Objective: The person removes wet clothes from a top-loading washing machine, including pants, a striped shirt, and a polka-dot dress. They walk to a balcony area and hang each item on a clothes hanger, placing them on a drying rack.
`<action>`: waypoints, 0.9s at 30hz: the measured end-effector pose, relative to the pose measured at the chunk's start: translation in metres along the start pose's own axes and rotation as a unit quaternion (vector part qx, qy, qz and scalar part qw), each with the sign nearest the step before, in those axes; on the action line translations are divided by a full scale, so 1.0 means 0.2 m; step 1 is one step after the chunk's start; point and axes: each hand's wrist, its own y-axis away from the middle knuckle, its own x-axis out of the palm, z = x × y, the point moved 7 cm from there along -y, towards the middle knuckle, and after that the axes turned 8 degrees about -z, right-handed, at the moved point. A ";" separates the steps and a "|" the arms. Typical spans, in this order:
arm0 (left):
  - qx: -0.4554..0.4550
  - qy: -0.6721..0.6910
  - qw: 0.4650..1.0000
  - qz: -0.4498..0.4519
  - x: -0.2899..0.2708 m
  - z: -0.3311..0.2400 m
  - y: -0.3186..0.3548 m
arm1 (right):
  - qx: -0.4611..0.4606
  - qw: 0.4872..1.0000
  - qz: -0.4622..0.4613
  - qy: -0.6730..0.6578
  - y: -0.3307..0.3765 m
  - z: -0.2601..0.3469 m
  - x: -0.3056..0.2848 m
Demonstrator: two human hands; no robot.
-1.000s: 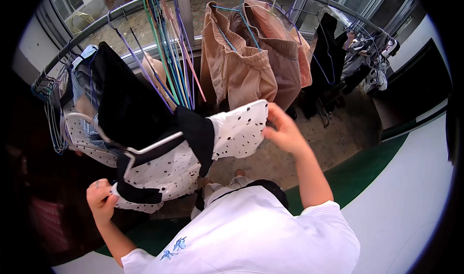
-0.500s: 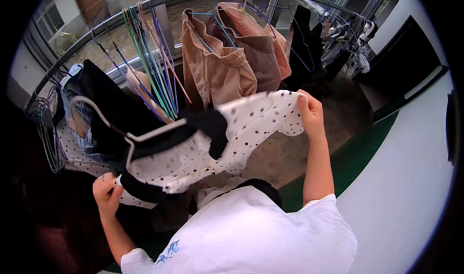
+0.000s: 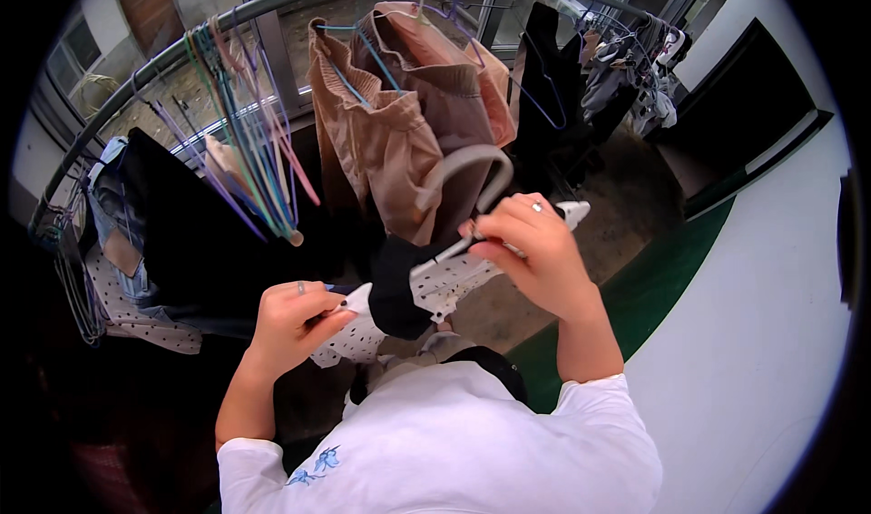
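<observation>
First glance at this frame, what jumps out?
At centre, both hands work a white spotted garment with black trim: the right hand grips it together with a pale hanger, and the left hand pinches its lower end. Behind them a curved clothes rail arcs across the top, carrying tan trousers at the middle and a bunch of coloured empty hangers to the left.
</observation>
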 end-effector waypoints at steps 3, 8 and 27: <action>-0.021 0.005 1.000 0.011 0.10 -0.07 -0.11 | -0.078 0.995 -0.064 0.017 0.02 -0.08 -0.25; -0.041 0.004 0.999 0.026 0.36 -0.05 -0.30 | -0.023 0.985 -0.154 0.072 0.15 -0.43 -0.55; -0.103 0.177 0.943 0.264 1.18 -0.24 -0.70 | 0.269 0.916 0.001 0.298 0.40 -1.63 -1.31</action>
